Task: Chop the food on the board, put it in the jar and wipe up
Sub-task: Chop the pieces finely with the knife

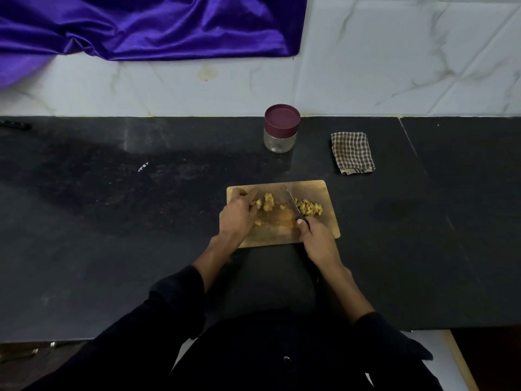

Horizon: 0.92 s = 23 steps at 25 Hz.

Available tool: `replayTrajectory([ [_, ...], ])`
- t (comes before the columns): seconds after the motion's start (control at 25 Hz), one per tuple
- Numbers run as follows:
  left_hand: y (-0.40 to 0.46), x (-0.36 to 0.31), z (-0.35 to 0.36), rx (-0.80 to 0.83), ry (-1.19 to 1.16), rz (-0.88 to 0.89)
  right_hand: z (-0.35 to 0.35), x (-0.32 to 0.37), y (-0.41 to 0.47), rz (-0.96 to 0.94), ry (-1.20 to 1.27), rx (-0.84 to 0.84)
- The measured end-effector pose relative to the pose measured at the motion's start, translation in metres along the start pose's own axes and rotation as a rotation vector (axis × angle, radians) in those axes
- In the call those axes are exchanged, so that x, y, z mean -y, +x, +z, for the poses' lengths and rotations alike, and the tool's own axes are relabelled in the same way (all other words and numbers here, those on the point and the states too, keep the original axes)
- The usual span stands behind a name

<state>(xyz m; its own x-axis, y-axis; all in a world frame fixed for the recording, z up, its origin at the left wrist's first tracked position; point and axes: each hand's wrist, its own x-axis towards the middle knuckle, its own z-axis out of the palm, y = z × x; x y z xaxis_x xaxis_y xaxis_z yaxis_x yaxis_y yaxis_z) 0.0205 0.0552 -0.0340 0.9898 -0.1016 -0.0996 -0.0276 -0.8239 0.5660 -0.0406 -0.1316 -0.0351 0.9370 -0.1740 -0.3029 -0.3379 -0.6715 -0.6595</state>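
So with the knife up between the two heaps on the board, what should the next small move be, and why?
Probably bring the knife down on the coarser chunks that the left hand steadies. They look larger than the finer pile right of the blade, and the jar still has its lid on, so chopping seems unfinished.

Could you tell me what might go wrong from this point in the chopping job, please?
The left hand holds food close to the blade of the knife gripped by the right hand, so a slip could nick a finger. The chopped pile lies near the right edge of the board and could spill onto the counter. The jar is still lidded, so filling it will need a free hand.
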Motion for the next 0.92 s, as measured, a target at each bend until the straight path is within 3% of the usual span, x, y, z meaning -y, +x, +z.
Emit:
replayTrajectory([
  [0.64, 0.005, 0.004, -0.001, -0.107, -0.15, 0.091, 0.003, -0.001, 0.004, 0.034, 0.021, -0.013],
  [0.92, -0.008, -0.023, 0.014, 0.009, -0.236, 0.124, 0.003, -0.003, 0.005, 0.044, 0.038, -0.006],
])
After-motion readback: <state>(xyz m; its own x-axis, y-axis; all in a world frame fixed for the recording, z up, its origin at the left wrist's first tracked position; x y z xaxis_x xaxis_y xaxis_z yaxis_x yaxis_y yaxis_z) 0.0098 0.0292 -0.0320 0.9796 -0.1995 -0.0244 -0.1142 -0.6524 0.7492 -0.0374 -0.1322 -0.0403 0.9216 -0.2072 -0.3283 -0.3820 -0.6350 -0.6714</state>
